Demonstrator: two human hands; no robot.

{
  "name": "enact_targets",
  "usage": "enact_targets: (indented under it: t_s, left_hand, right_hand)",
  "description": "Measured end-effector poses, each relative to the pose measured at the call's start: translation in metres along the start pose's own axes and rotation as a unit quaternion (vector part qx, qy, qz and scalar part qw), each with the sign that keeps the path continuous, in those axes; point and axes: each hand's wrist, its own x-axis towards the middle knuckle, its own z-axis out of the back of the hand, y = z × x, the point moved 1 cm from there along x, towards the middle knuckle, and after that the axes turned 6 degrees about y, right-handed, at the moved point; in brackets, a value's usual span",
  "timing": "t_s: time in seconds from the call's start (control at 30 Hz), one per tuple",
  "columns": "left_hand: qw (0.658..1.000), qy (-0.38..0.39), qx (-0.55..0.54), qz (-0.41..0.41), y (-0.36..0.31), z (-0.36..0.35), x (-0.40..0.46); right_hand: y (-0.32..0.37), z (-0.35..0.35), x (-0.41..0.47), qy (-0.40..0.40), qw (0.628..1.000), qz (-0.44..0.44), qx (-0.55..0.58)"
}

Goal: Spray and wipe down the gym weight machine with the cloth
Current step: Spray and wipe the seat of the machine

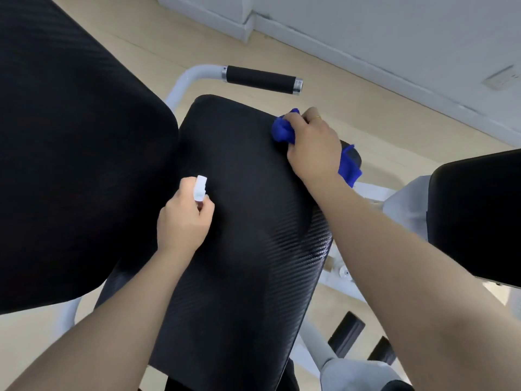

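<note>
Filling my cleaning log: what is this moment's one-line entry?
phase: wiping | right hand: blue cloth on seat pad | left hand: holds spray bottle

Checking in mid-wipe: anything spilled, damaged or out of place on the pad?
Nothing stands out. The right hand holds the blue cloth at the pad's far edge; the left hand holds the sprayer. No puddles or tears show.

Soft, even daylight; bright pale floor [324, 88], no hard shadows. Faint sheen on textured black seat pad [310, 244]. Strong wide-angle bending toward edges. Slight softness overall, no motion blur.
</note>
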Motion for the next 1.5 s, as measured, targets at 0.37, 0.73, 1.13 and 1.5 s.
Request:
enact_targets:
  t_s: [0.37,0.73,1.13,1.5]
  left_hand:
    - [0.999,-0.023,0.036,0.023,0.014,0.015,0.02]
    - [0.999,0.009,0.03,0.035,0.02,0.017,0.026]
    - [0.999,0.027,0.021,0.027,0.023,0.017,0.03]
    - [0.999,0.019,0.026,0.028,0.023,0.015,0.029]
  right_hand:
    - [0.045,-0.017,-0.006,0.06,0.982,0.176,-0.043]
    - [0.123,-0.038,0.008,0.178,0.96,0.203,-0.067]
    - [0.137,-0.039,0.047,0.191,0.976,0.105,0.011]
    - [0.126,-0.041,0.068,0.149,0.985,0.079,-0.024]
